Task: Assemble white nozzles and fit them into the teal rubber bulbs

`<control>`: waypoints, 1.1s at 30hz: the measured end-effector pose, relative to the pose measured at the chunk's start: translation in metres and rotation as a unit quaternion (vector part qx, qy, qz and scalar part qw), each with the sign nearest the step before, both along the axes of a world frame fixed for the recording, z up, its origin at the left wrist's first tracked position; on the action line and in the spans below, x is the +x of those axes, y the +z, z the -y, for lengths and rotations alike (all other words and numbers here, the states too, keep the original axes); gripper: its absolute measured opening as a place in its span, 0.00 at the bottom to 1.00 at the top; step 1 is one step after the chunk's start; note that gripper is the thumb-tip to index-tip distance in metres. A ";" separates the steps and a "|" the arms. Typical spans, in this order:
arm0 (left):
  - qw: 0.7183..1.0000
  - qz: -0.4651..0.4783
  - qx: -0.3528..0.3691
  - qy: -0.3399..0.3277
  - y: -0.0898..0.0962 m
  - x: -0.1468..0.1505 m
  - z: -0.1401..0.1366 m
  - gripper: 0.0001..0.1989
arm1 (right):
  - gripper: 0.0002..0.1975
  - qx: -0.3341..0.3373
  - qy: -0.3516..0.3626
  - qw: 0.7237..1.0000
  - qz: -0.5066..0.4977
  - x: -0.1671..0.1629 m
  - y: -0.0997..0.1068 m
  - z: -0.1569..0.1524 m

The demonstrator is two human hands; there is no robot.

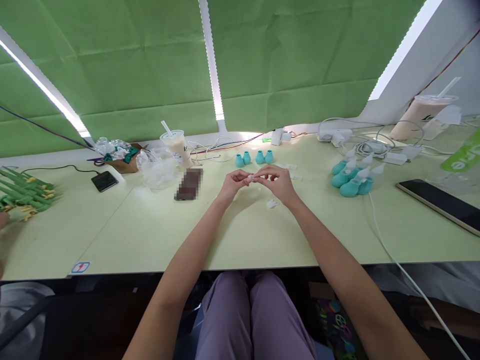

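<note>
Over the middle of the table, my left hand [235,183] and my right hand [276,181] meet fingertip to fingertip. Both pinch one small white piece [250,178], mostly covered by the fingers, so its kind is unclear. Below my right hand lies a loose white piece [271,204] with an uneven outline. Flat pale pieces [292,172] rest just beyond that hand. Small turquoise pots [264,157], open at the top, stand in pairs behind my hands. Farther right is a cluster of turquoise bulbs [351,187] with white pointed tips.
A drink cup [177,147], a clear plastic bag [155,167] and a blurred dark rectangle [189,184] sit to the left. Rightward are tangled white cables [371,147], a phone [442,200] and another cup [422,117]. Green stems [26,187] lie far left, beside another person's hand.
</note>
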State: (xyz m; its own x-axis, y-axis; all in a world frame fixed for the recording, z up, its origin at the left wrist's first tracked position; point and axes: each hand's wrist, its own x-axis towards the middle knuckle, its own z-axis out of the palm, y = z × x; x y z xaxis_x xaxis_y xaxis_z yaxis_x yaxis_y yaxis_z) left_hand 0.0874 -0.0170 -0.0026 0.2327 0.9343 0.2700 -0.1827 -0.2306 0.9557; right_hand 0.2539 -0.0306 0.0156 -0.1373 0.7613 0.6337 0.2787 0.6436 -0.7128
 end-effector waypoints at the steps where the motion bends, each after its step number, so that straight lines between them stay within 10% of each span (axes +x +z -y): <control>1: 1.000 0.004 -0.001 0.000 0.000 0.000 0.000 0.16 | 0.11 -0.004 0.005 1.000 -0.001 0.000 0.000 0.001; 33: 0.999 0.014 0.012 0.046 0.011 0.005 0.010 0.17 | 0.13 -0.165 0.142 0.955 -0.201 -0.002 0.006 0.005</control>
